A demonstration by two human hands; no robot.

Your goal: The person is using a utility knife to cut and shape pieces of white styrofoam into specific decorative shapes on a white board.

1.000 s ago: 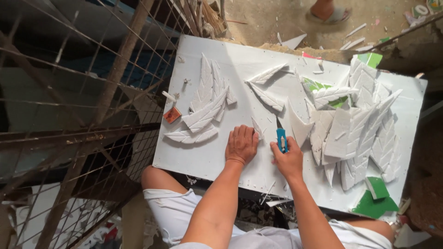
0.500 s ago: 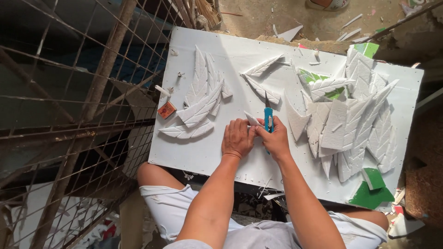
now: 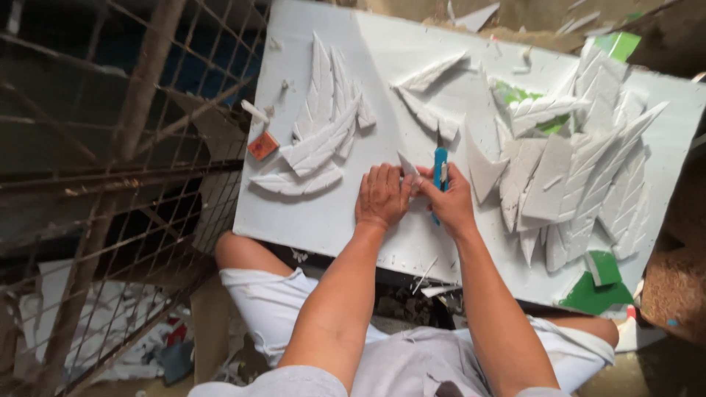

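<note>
My right hand [image 3: 450, 203] grips a blue utility knife [image 3: 440, 166], blade pointing away from me over the white foam board [image 3: 316, 220] on my lap. My left hand [image 3: 381, 195] lies flat beside it, fingers pressing a small pointed white foam piece [image 3: 407, 163] onto the board. The two hands touch at the thumbs. Carved white feather-shaped pieces [image 3: 318, 132] lie fanned out left of my hands; two more feather pieces [image 3: 426, 95] lie just beyond the knife.
A pile of cut white foam shards [image 3: 581, 176] with green scraps [image 3: 597, 283] covers the board's right side. A small orange block [image 3: 262, 145] sits at the board's left edge. A rusty wire mesh frame [image 3: 125, 184] stands at left. Debris lies on the ground.
Both hands came together at the board's middle; the right hand turned the knife to point away, and the left hand went from flat on the board to pinning the small piece.
</note>
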